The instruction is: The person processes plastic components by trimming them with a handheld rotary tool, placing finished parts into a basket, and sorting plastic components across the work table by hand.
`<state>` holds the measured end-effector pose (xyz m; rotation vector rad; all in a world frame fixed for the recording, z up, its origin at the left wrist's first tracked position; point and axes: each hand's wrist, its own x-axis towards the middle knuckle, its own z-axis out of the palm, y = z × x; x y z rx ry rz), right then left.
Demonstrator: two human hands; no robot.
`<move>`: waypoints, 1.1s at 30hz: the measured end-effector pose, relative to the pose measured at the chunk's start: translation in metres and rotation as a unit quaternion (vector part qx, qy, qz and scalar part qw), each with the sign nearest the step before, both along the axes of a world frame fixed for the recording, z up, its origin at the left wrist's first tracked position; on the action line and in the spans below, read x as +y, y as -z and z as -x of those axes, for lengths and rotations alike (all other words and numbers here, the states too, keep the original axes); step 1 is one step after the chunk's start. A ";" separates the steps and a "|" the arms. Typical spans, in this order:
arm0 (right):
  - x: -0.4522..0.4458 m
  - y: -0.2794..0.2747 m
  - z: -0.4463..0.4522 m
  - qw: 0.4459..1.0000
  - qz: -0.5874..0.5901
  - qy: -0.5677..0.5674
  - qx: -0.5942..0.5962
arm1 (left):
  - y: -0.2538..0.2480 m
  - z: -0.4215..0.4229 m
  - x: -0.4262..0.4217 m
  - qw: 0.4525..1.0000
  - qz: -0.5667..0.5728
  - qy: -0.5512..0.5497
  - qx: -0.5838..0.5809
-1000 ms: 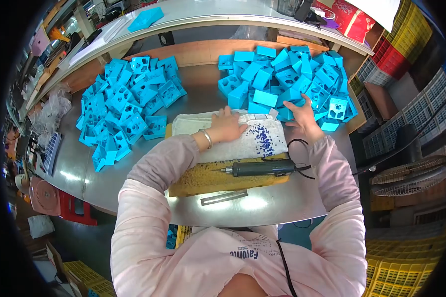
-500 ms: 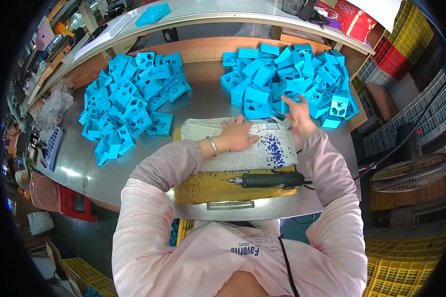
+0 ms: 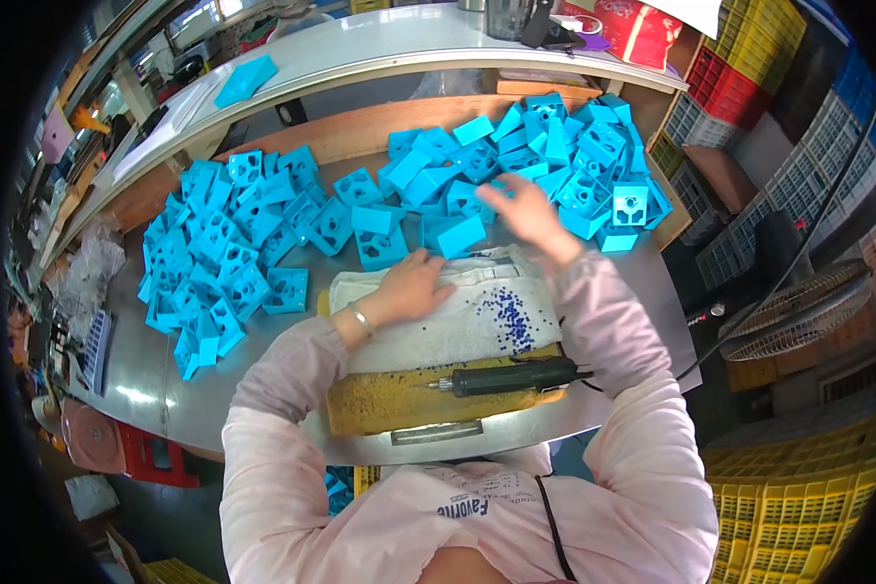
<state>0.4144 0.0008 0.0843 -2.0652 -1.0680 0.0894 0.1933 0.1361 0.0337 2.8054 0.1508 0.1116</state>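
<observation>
My left hand (image 3: 412, 290) lies on the white cloth (image 3: 389, 341), fingers stretched toward the nearest blue plastic parts. My right hand (image 3: 528, 212) is over the near side of the right-hand pile of blue plastic parts (image 3: 594, 146), fingers apart and nothing held. Just ahead of my hands, a loose blue part (image 3: 453, 236) rests by the cloth's far edge. Many small dark blue bits (image 3: 514, 321) are scattered on the cloth. A black electric screwdriver (image 3: 516, 378) lies on the yellow pad (image 3: 370, 404), its tip pointing left.
A second heap of blue parts (image 3: 214, 253) covers the table's left side. Behind the table runs a white shelf (image 3: 380, 49) with one blue piece (image 3: 246, 80) on it. A fan (image 3: 798, 310) and stacked yellow crates (image 3: 788, 506) stand at the right.
My right hand has swept leftward, and several blue parts from the right pile now lie spread across the middle, near the left heap. My left hand stays on the cloth. The view has shifted slightly.
</observation>
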 end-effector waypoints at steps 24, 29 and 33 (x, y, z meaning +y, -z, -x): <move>-0.174 0.075 -0.201 0.895 -0.041 0.400 -0.194 | 0.008 -0.091 0.029 0.971 -0.178 -0.049 -0.153; -0.161 0.063 -0.177 0.924 -0.090 0.356 -0.105 | 0.011 -0.097 0.032 0.977 -0.155 -0.054 -0.137; -0.143 0.065 -0.150 0.944 -0.123 0.286 -0.112 | 0.006 -0.098 0.026 0.978 -0.151 -0.039 -0.139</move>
